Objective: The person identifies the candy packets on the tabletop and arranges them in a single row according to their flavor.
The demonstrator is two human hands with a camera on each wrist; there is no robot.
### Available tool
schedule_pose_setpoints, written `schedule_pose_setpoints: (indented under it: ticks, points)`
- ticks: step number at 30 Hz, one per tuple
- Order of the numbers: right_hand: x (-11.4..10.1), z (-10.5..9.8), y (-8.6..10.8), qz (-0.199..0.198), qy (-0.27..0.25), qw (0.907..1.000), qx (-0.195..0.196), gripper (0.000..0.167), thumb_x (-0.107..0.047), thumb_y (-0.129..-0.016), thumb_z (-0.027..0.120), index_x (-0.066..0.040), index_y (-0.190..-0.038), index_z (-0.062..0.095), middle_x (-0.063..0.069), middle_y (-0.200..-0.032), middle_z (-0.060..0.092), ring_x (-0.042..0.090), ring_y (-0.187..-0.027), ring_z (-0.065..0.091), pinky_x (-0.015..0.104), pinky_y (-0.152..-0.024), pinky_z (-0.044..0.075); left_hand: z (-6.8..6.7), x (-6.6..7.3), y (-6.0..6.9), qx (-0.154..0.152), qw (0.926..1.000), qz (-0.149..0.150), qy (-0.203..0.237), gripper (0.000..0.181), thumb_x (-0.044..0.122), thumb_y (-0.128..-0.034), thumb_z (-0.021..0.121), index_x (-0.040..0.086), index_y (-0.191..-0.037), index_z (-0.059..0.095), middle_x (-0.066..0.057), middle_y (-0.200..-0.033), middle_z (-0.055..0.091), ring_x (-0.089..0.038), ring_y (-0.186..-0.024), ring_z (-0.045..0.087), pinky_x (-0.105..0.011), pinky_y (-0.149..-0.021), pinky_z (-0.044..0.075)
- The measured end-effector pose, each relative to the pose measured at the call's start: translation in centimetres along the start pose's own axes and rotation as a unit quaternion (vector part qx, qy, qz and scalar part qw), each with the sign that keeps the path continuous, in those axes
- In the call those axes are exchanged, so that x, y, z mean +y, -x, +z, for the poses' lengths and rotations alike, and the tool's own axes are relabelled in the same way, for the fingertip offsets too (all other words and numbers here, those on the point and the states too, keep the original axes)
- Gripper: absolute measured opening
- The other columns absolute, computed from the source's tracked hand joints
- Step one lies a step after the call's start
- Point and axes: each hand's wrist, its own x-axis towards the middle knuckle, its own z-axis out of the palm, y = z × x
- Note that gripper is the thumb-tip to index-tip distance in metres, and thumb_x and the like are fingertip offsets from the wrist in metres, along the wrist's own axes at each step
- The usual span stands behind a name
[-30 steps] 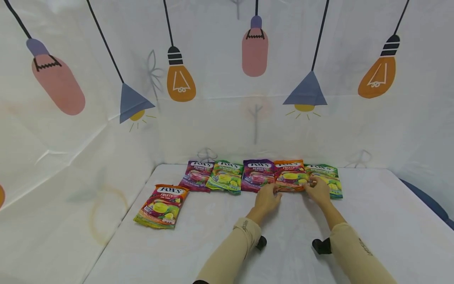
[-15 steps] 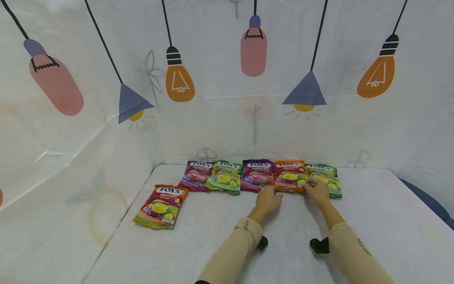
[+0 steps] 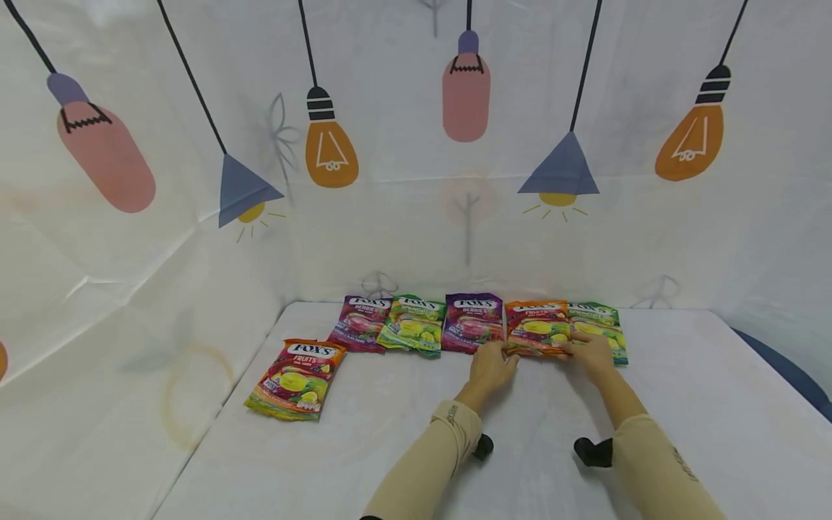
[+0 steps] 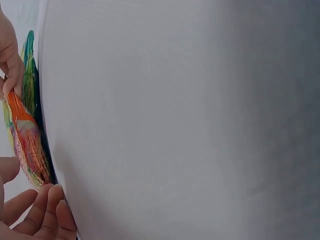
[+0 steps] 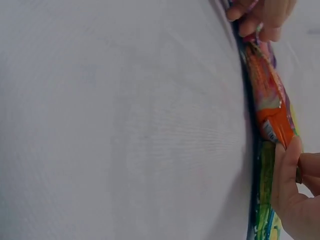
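Note:
An orange Fox's Fruits pack (image 3: pixel 536 326) lies between the two hands in the back row, its right edge over part of a green Springold pack (image 3: pixel 601 328). At its lower left corner, the left hand (image 3: pixel 490 370) pinches the edge, with thumb and fingers (image 4: pixel 47 210) around the pack's end in the left wrist view. The right hand (image 3: pixel 593 355) grips the lower right corner between thumb and fingers; the right wrist view shows this hand (image 5: pixel 297 195) on the orange end (image 5: pixel 272 117). Beside the left hand lies a purple Berries pack (image 3: pixel 473 323).
Further left in the row are a green pack (image 3: pixel 412 325) and a purple pack (image 3: pixel 362 323). Another Fruits pack (image 3: pixel 297 379) lies nearer the front left of the white table (image 3: pixel 260 469). A printed sheet (image 3: pixel 403 238) stands behind the table.
The orange pack has shifted slightly right and toward the person, parting from the purple pack and covering more of the green one. The right hand has moved right with it; the left has barely moved.

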Motion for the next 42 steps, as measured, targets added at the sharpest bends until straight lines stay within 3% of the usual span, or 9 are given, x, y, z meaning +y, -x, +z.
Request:
schedule_pose_setpoints:
  ticks: [4, 7, 13, 18, 20, 24, 26, 27, 42]
  points:
    - [-0.3, -0.6, 0.5, 0.011, -0.074, 0.9967, -0.030, 0.055, 0.001, -0.089, 0.055, 0.014, -0.136, 0.030, 0.042, -0.137, 0.028, 0.001, -0.063, 0.060, 0.020, -0.068, 0.053, 0.2, -0.1, 0.1, 0.012, 0.9998, 0.004, 0.017, 0.030, 0.025, -0.0867, 0.066, 0.002, -0.105, 0.068, -0.001, -0.078, 0.062, -0.011, -0.071, 0.053, -0.022, -0.062, 0.043]
    - [-0.5, -1.2, 0.9, 0.013, -0.102, 0.9936, -0.047, 0.056, 0.002, -0.089, 0.054, 0.014, -0.137, 0.026, 0.041, -0.139, 0.026, -0.005, -0.062, 0.057, 0.019, -0.068, 0.053, 0.3, -0.1, 0.2, 0.026, 0.9991, 0.011, 0.032, 0.029, 0.025, -0.0874, 0.065, -0.001, -0.101, 0.069, -0.004, -0.080, 0.064, -0.012, -0.071, 0.055, -0.022, -0.062, 0.045]
    - [-0.3, -1.9, 1.7, 0.035, -0.159, 0.9806, -0.110, 0.062, 0.005, -0.090, 0.052, 0.013, -0.141, 0.018, 0.041, -0.140, 0.020, 0.002, -0.068, 0.061, 0.022, -0.072, 0.053, 0.4, 0.0, 0.4, 0.033, 0.9970, 0.014, 0.069, 0.030, 0.025, -0.0876, 0.063, -0.003, -0.095, 0.070, -0.007, -0.078, 0.066, -0.014, -0.069, 0.056, -0.024, -0.061, 0.045]
    - [0.4, -2.0, 2.3, 0.032, -0.166, 0.9718, -0.164, 0.068, 0.005, -0.090, 0.053, 0.010, -0.143, 0.011, 0.039, -0.133, 0.032, 0.007, -0.074, 0.063, 0.024, -0.076, 0.053, 0.4, 0.2, 0.5, 0.021, 0.9877, -0.035, 0.151, 0.021, 0.014, -0.0818, 0.065, -0.005, -0.090, 0.071, -0.006, -0.076, 0.067, -0.009, -0.065, 0.052, -0.021, -0.057, 0.043]
    - [0.6, -1.9, 2.5, 0.014, -0.160, 0.9708, -0.178, 0.071, 0.005, -0.090, 0.054, 0.011, -0.143, 0.009, 0.038, -0.128, 0.040, 0.009, -0.077, 0.064, 0.025, -0.076, 0.053, 0.2, 0.3, 0.6, 0.005, 0.9730, -0.082, 0.216, 0.018, 0.009, -0.0816, 0.067, -0.007, -0.091, 0.070, -0.008, -0.075, 0.067, -0.008, -0.062, 0.054, -0.020, -0.054, 0.046]
    - [0.8, -1.9, 3.4, -0.022, -0.130, 0.9690, -0.209, 0.072, 0.002, -0.091, 0.053, 0.015, -0.142, 0.003, 0.045, -0.133, 0.031, 0.009, -0.083, 0.064, 0.026, -0.077, 0.053, -0.3, 0.6, 0.7, -0.020, 0.9303, -0.186, 0.316, 0.023, 0.001, -0.0782, 0.072, -0.012, -0.097, 0.067, -0.014, -0.079, 0.067, -0.016, -0.064, 0.067, -0.023, -0.056, 0.053]
    - [0.8, -1.8, 4.1, -0.033, -0.121, 0.9676, -0.219, 0.072, 0.002, -0.092, 0.052, 0.016, -0.141, 0.001, 0.047, -0.137, 0.019, 0.009, -0.084, 0.064, 0.026, -0.078, 0.053, -0.6, 0.7, 0.8, -0.030, 0.9165, -0.216, 0.335, 0.024, -0.003, -0.0763, 0.073, -0.012, -0.098, 0.066, -0.016, -0.080, 0.066, -0.023, -0.065, 0.069, -0.025, -0.057, 0.054]
    - [0.8, -1.7, 4.4, -0.037, -0.118, 0.9678, -0.219, 0.071, 0.002, -0.093, 0.051, 0.016, -0.141, 0.001, 0.048, -0.137, 0.017, 0.009, -0.085, 0.063, 0.027, -0.078, 0.053, -0.6, 0.6, 0.8, -0.035, 0.9149, -0.219, 0.337, 0.024, -0.005, -0.0757, 0.073, -0.012, -0.098, 0.066, -0.017, -0.081, 0.066, -0.024, -0.066, 0.069, -0.025, -0.057, 0.054]
    - [0.6, -0.7, 7.8, -0.111, -0.097, 0.9745, -0.169, 0.061, 0.000, -0.092, 0.055, 0.011, -0.142, 0.022, 0.043, -0.139, 0.025, 0.006, -0.085, 0.062, 0.029, -0.074, 0.054, -1.8, -0.5, 3.1, -0.022, 0.9377, -0.118, 0.326, 0.023, -0.002, -0.0737, 0.075, -0.005, -0.096, 0.068, -0.010, -0.084, 0.070, -0.014, -0.076, 0.066, -0.025, -0.062, 0.054]
